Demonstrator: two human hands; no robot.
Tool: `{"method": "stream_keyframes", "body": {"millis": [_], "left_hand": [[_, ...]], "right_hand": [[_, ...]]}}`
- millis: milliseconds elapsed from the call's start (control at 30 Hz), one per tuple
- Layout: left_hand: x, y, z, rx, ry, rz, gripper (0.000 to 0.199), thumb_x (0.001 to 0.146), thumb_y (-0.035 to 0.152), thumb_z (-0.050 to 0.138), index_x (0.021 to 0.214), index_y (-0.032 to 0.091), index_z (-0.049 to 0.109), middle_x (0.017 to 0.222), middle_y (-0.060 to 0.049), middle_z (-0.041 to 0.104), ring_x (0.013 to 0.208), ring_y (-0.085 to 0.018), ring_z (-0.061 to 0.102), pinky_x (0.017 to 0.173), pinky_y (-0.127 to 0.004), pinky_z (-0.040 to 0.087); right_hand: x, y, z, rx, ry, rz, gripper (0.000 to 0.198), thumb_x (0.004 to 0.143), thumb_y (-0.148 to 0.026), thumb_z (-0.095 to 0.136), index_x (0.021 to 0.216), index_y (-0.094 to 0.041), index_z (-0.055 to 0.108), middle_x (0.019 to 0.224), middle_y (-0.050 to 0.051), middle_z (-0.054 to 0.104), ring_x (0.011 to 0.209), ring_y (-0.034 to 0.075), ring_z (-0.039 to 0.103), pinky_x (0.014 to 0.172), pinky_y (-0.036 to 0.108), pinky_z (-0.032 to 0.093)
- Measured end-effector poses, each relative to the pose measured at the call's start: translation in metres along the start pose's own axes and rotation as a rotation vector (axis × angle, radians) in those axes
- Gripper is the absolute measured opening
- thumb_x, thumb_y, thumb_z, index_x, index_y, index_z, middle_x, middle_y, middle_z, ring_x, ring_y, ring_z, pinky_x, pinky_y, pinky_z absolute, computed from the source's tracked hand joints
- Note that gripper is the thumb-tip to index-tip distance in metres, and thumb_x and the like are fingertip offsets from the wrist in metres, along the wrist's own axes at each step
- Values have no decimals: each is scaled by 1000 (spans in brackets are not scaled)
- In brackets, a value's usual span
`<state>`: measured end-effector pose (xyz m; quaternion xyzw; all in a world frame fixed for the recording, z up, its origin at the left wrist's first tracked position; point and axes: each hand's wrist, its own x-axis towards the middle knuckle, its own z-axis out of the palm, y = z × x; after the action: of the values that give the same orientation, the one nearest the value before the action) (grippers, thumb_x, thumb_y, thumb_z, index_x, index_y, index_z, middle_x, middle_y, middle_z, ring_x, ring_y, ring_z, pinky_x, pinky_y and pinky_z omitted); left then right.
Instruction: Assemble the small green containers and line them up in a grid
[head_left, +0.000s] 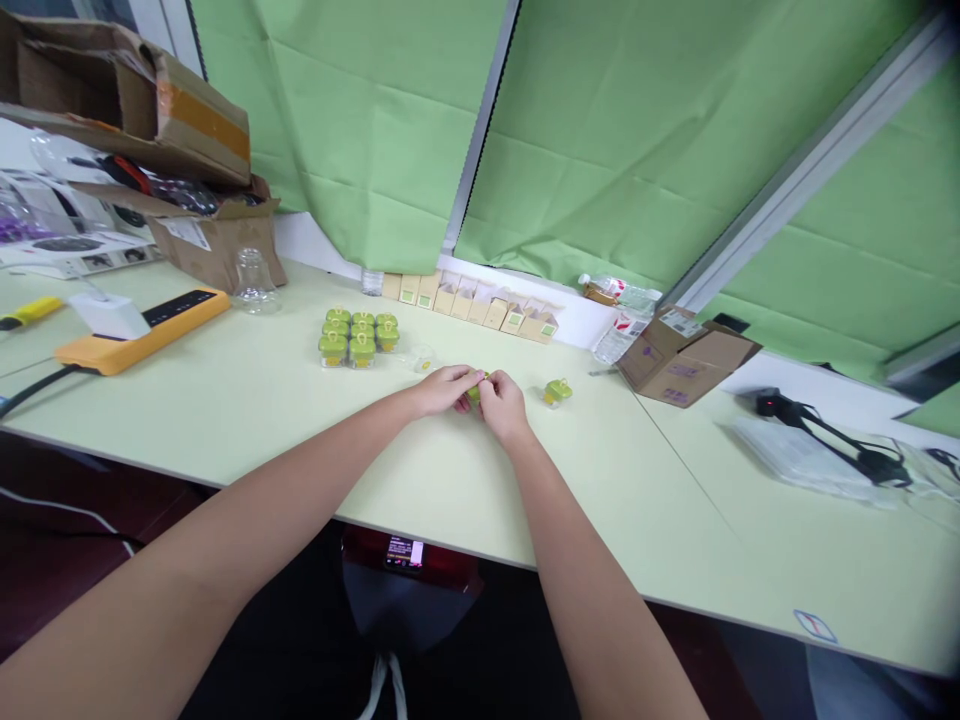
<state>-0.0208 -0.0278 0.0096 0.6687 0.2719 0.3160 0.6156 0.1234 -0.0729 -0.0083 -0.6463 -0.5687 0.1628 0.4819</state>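
My left hand (444, 390) and my right hand (502, 404) meet over the middle of the table. Their fingers are closed on a small green-lidded container (474, 393), mostly hidden by them. To the right of my right hand stands a matching container (556, 392) with a green lid and a yellowish lower part. Left of my hands, several more green-lidded containers (361, 343) stand together in a tight block. A small clear plastic piece (424, 358) with something yellow in it lies just beyond my left hand.
A row of small cardboard boxes (480, 303) lines the wall. An orange power strip (146, 330) and a clear plastic jar (253, 285) are at left, near stacked cartons (202, 120). Bottles (619, 335), an open carton (682, 360) and a black headset (832, 435) occupy the right.
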Motion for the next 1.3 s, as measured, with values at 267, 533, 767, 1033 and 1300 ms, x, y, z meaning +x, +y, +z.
{"method": "stream_keyframes", "body": {"millis": [267, 533, 767, 1033, 1300], "left_hand": [[2, -1, 0, -26, 2, 1, 40, 84, 55, 61, 86, 14, 61, 68, -1, 64, 58, -12, 63, 60, -25, 52], [7, -4, -3, -4, 189, 2, 34, 85, 49, 63, 84, 15, 59, 69, -1, 60, 53, -10, 58, 52, -25, 51], [8, -10, -5, 50, 168, 48, 39, 81, 53, 66, 82, 14, 61, 71, -2, 61, 56, -12, 60, 55, -27, 52], [6, -9, -3, 98, 130, 45, 42, 81, 54, 64, 73, 13, 60, 59, -1, 60, 56, -13, 60, 57, -26, 50], [6, -9, -3, 111, 155, 97, 37, 80, 51, 65, 83, 15, 63, 73, -2, 62, 60, -12, 59, 55, -25, 51]], "right_hand": [[0, -4, -1, -55, 48, -43, 17, 79, -37, 51, 70, -24, 46, 60, -3, 53, 58, 16, 50, 57, 27, 38], [4, -1, -3, 59, 160, 4, 13, 76, -35, 56, 78, -24, 51, 66, -3, 58, 60, 15, 56, 59, 26, 43], [4, -4, -3, 125, 57, -57, 17, 76, -34, 59, 87, -22, 65, 76, 0, 68, 61, 14, 58, 63, 26, 47], [5, -2, -2, 133, 41, -60, 22, 76, -36, 64, 89, -19, 71, 84, 4, 72, 68, 15, 63, 67, 27, 51], [5, -2, -1, 194, 41, -18, 26, 77, -40, 62, 89, -18, 70, 80, 4, 71, 66, 15, 63, 61, 27, 52]]}}
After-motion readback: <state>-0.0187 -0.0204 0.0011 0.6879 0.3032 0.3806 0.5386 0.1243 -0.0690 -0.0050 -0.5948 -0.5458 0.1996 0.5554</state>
